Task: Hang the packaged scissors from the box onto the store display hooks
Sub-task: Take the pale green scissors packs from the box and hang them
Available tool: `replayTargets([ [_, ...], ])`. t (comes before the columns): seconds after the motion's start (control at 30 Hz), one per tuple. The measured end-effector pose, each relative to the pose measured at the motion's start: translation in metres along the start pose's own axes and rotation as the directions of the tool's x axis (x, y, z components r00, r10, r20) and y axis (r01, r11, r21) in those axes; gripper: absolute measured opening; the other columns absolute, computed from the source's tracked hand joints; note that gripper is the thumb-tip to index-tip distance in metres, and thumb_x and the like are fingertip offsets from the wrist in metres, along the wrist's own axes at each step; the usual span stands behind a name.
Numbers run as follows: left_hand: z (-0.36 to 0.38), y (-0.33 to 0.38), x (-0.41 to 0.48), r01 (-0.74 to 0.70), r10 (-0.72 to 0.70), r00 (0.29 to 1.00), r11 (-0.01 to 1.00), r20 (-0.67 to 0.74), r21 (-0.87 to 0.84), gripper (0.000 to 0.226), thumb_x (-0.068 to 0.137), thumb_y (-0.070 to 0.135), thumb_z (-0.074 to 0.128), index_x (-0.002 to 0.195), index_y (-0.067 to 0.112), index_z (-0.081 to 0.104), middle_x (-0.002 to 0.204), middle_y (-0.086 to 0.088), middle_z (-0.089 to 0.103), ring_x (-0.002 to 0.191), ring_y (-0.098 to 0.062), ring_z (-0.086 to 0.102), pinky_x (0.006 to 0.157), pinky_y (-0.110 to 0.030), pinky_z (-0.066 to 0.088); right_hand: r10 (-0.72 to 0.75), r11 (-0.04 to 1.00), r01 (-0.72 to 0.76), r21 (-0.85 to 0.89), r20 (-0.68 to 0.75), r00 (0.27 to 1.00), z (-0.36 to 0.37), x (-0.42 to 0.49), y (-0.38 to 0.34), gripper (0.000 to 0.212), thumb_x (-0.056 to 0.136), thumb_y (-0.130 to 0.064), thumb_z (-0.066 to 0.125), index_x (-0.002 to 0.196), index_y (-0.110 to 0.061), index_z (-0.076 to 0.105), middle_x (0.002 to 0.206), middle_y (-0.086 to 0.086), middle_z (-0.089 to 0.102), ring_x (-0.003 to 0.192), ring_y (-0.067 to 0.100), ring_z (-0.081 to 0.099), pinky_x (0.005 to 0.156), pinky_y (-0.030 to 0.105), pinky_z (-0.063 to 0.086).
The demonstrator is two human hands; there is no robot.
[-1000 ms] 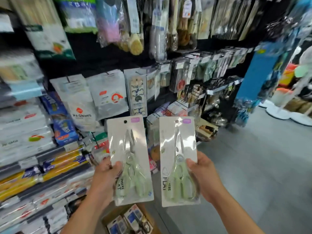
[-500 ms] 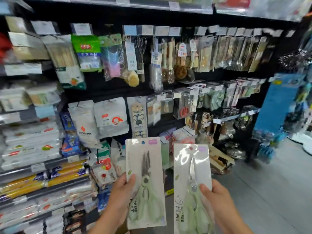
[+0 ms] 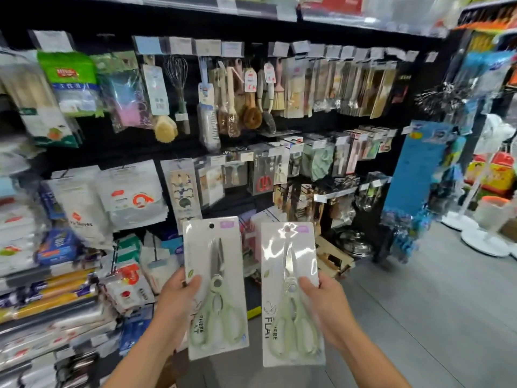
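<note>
Hands, two: left hand (image 3: 179,298) grips one scissors pack (image 3: 215,287), right hand (image 3: 326,306) grips another (image 3: 291,292).

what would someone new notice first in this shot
Two white cards of pale green kitchen scissors under clear plastic stand out low in the middle, upright, side by side: the left card gripped by the left hand, the right card by the right hand. Behind them a black display wall crowded with packets, brushes and a wire whisk fills the upper left and centre, and a blue hanging banner shows at the right.
</note>
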State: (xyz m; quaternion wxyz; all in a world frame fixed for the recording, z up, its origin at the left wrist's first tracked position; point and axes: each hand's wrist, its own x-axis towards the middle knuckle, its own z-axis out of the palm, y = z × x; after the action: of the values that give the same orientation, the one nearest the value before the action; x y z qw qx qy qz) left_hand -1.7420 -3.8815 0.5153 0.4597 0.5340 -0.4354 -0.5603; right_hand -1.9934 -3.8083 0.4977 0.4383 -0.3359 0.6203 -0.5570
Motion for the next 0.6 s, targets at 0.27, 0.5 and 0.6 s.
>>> replayTargets([
  [0.27, 0.067, -0.013, 0.062, 0.004, -0.004, 1.000, 1.000, -0.005, -0.003, 0.025, 0.099, 0.005, 0.050, 0.112, 0.022, 0.062, 0.114, -0.007, 0.069, 0.104, -0.027, 0.065, 0.093, -0.042, 0.052, 0.042, 0.999, -0.043, 0.020, 0.030, 0.999, -0.036, 0.089, 0.006, 0.017, 0.091, -0.017, 0.058, 0.106, -0.021, 0.066, 0.098, 0.006, 0.075, 0.095, 0.029, 0.071, 0.086, 0.053, 0.055],
  [0.5, 0.122, -0.027, 0.132, 0.050, -0.058, 0.994, 0.995, -0.088, -0.087, 0.029, 0.100, 0.005, 0.048, 0.124, 0.016, 0.059, 0.123, -0.007, 0.065, 0.114, -0.027, 0.060, 0.104, -0.048, 0.045, 0.057, 0.998, -0.060, 0.011, 0.140, 0.988, -0.060, 0.183, -0.005, 0.022, 0.095, -0.014, 0.055, 0.111, -0.024, 0.067, 0.105, 0.002, 0.074, 0.101, 0.026, 0.069, 0.091, 0.052, 0.053],
  [0.6, 0.142, -0.035, 0.152, 0.063, -0.074, 0.986, 0.995, -0.150, -0.074, 0.016, 0.100, 0.021, 0.052, 0.110, 0.030, 0.061, 0.124, -0.004, 0.066, 0.111, -0.027, 0.062, 0.103, -0.050, 0.046, 0.065, 0.998, -0.063, -0.020, 0.150, 0.986, -0.069, 0.214, -0.009, 0.018, 0.095, -0.022, 0.056, 0.105, -0.029, 0.070, 0.102, -0.003, 0.075, 0.102, 0.023, 0.069, 0.094, 0.049, 0.052],
])
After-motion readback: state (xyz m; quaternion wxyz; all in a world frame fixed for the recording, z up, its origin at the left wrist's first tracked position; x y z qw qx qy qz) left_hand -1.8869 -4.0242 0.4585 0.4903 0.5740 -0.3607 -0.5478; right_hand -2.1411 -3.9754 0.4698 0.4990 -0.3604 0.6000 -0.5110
